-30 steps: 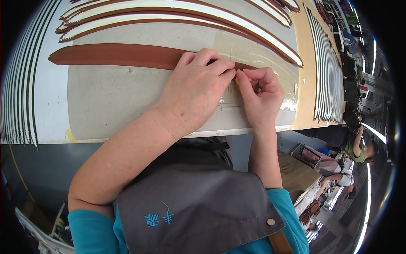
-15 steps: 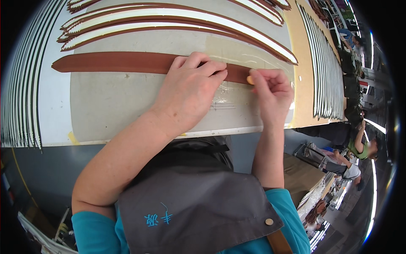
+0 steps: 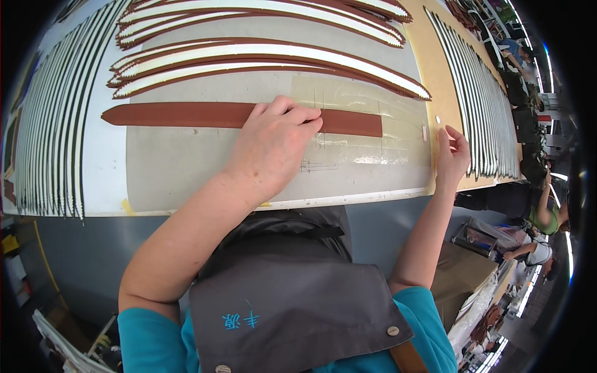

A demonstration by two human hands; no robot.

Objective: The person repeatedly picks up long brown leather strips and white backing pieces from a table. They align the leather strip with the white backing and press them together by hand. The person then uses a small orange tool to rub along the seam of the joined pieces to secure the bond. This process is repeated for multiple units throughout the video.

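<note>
A long reddish-brown leather strip [image 3: 186, 115] lies flat across the grey work mat, pointed at its left end and cut square at its right end. My left hand [image 3: 272, 143] rests on the middle of the strip with bent fingers and holds it down. Its fingertips are close together near the upper face of the strip. Beyond the square end, my right hand [image 3: 453, 158] is over the tan board at the right, thumb and fingers a little apart, with nothing visible in them. Just above its fingertips lies a small white oval piece [image 3: 438, 119].
Several brown-edged white strips [image 3: 267, 50] lie bundled across the far side of the grey mat [image 3: 186, 165]. Rows of dark-edged white strips stand at the left [image 3: 53, 124] and right [image 3: 476, 93]. A clear marked sheet [image 3: 404, 143] lies under the strip's right end. Other people are at far right.
My right hand has left the strip's square end and moved right to the tan board. The small yellowish piece it pinched no longer shows. My left hand stays on the strip.
</note>
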